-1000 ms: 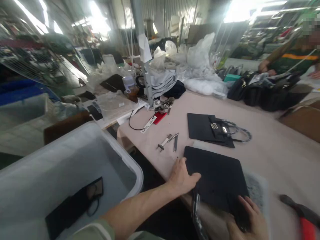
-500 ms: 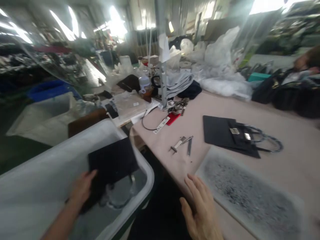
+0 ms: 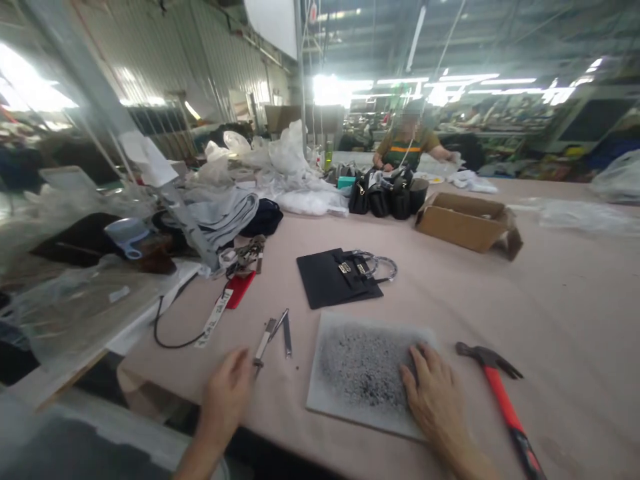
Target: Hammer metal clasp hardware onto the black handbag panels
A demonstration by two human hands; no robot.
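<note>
My right hand (image 3: 436,395) lies on the right part of a grey, black-speckled board (image 3: 327,373), its fingers stretched out and holding nothing. Motion blurs my left hand (image 3: 227,390), which is near the table's front edge; its fingers cannot be made out clearly. Close beside it are a small caliper-like metal tool (image 3: 263,341) and a slim grey tool (image 3: 287,335). Behind the board, a flat black handbag (image 3: 325,277) with metal clasps and wrapped handles lies on its side. A claw hammer (image 3: 503,393) with a red and black handle rests right of my right hand.
An open cardboard box (image 3: 460,223) and several black bags (image 3: 390,197) stand toward the back, where a person (image 3: 407,147) works. Clear plastic wrapping (image 3: 300,193) and folded grey cloth (image 3: 225,220) are heaped behind a metal post (image 3: 187,227). A pale bin (image 3: 100,440) is lower left.
My left hand has left the black piece it held in the bin and come over the table edge. My right hand has settled onto the board. The view has swung right.
</note>
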